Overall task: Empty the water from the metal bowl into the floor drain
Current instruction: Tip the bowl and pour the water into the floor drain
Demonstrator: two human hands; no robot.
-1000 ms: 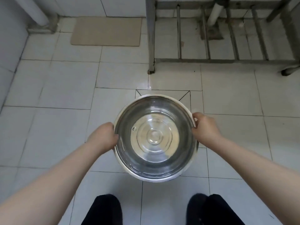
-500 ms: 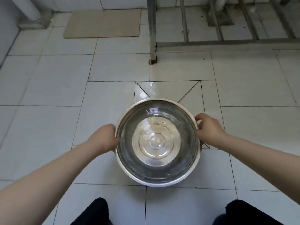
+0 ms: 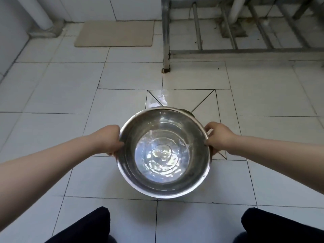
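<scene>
Head view, looking down: a metal bowl [image 3: 164, 151] is held above a white tiled floor [image 3: 57, 95] by two bare hands. The rim's left side is gripped by the left hand [image 3: 109, 140], fingers curled under the edge; the right side is gripped by the right hand [image 3: 218, 138], thumb over the rim and fingers wrapped beneath. Both grips are clenched on the bowl. Rippling water [image 3: 161, 155] is seen in the bottom, bright with reflections. The bowl is tipped slightly, its far rim lower than the near one.

Just beyond the far rim, a dark sliver of the drain [image 3: 188, 112] is seen, most of it hidden by the bowl. It is set in a square of tiles cut on the diagonal, the cuts running in toward it. A wet patch [image 3: 160, 100] glistens on the far left part of that square.

Farther off, a metal frame [image 3: 166, 50] stands on the floor, one leg planted beyond the drain square and rails stretching to the right. A beige mat [image 3: 115, 33] lies at the far left against the wall, with a white pipe [image 3: 37, 14] rising near the corner. Another white pipe [image 3: 236, 9] is seen behind the frame. Dark-clothed knees [image 3: 91, 225] fill the near edge on both sides.
</scene>
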